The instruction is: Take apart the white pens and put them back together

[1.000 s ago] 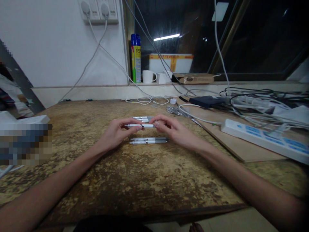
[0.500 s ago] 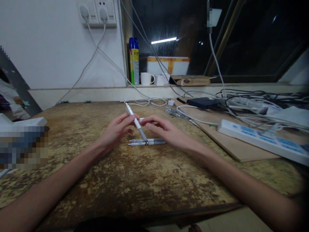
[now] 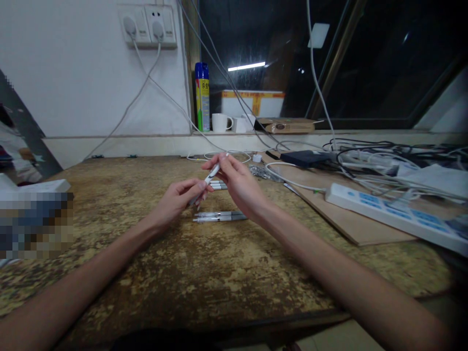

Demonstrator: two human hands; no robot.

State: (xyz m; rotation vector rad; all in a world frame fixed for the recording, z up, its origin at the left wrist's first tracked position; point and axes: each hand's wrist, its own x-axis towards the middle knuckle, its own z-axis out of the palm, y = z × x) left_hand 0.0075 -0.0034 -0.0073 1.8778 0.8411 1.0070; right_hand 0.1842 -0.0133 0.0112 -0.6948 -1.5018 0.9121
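A white and grey pen [image 3: 211, 175] is held slantwise above the table between both hands. My left hand [image 3: 186, 192] is closed round its lower grey part, thumb on top. Up at the other end, the fingers of my right hand [image 3: 237, 180] pinch the pen's upper part. Two similar pens [image 3: 219, 216] lie side by side on the worn table [image 3: 175, 278] below the hands, their right ends partly behind my right wrist. More white and grey pens [image 3: 218, 185] lie farther back, partly hidden by my right hand.
On the right, a white power strip [image 3: 395, 214] rests across a brown board [image 3: 351, 226] near tangled cables [image 3: 387, 151]. A spray can [image 3: 203, 97], a white mug [image 3: 221, 123] and a cardboard box [image 3: 288, 125] stand on the sill. A blurred object [image 3: 36, 214] sits at left.
The pen has swung from leaning up-left to leaning up-right. My right hand has moved up and left and now grips its upper end; my left hand holds the lower part.
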